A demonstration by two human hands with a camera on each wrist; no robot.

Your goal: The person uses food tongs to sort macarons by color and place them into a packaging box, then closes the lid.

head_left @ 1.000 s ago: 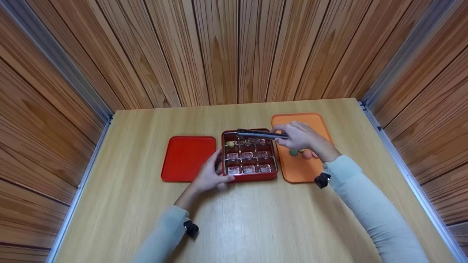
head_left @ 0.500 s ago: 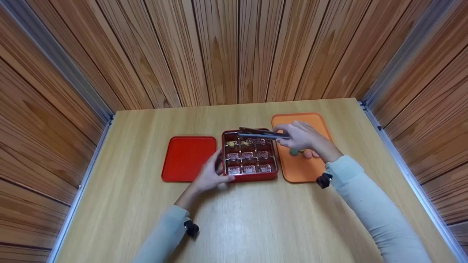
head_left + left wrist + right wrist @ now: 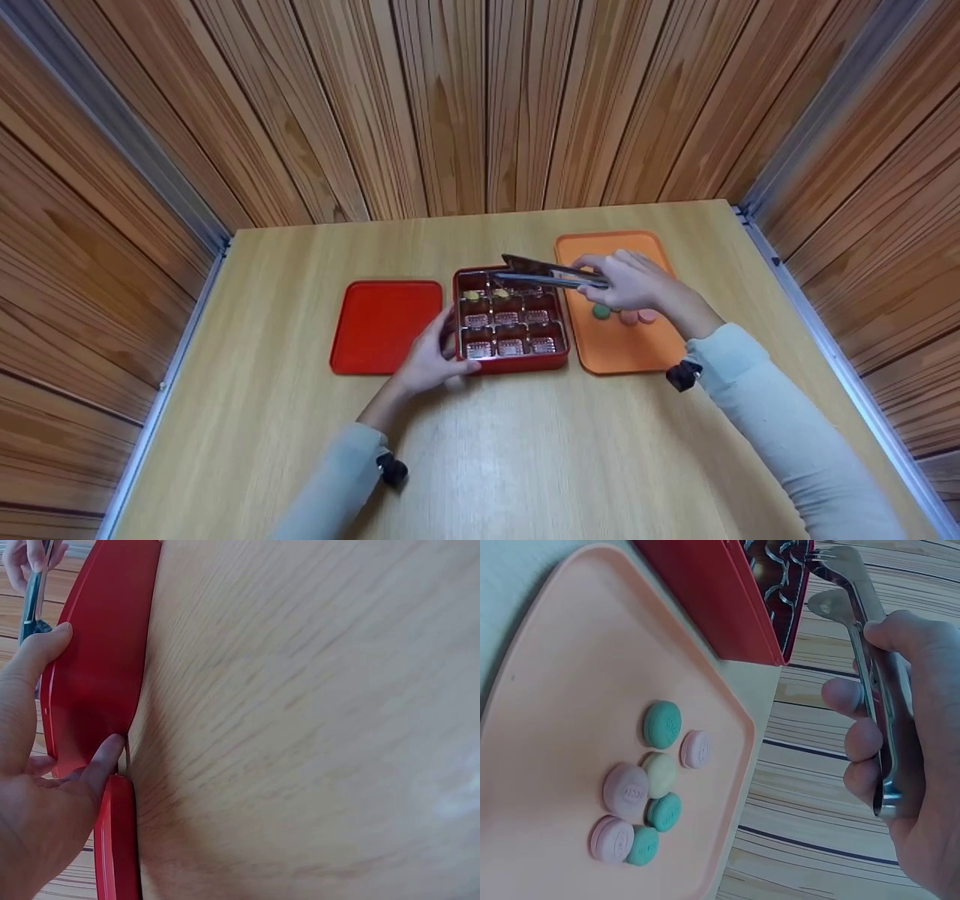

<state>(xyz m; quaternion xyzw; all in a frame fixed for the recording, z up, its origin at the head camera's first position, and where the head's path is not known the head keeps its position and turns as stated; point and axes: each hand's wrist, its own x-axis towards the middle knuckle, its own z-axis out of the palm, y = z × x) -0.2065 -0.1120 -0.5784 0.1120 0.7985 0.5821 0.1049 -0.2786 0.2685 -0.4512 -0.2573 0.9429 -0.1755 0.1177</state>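
Two hands busy, right hand (image 3: 630,281) gripping tongs (image 3: 551,274), left hand (image 3: 431,360) holding red box (image 3: 510,365) edge

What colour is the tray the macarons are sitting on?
Orange: the tray under the macarons is plain orange, clearest in the right wrist view.

**Around the work: lid, worktop and panelled walls**

A flat red rectangular lid (image 3: 386,325) lies on the pale wood-grain worktop (image 3: 525,450), just to the left of the left grip and well apart from the right one. Walls of vertical brown wooden planks (image 3: 480,105) rise beyond both grips and close in on either side. Grey metal strips (image 3: 825,330) edge the worktop's left and right borders.
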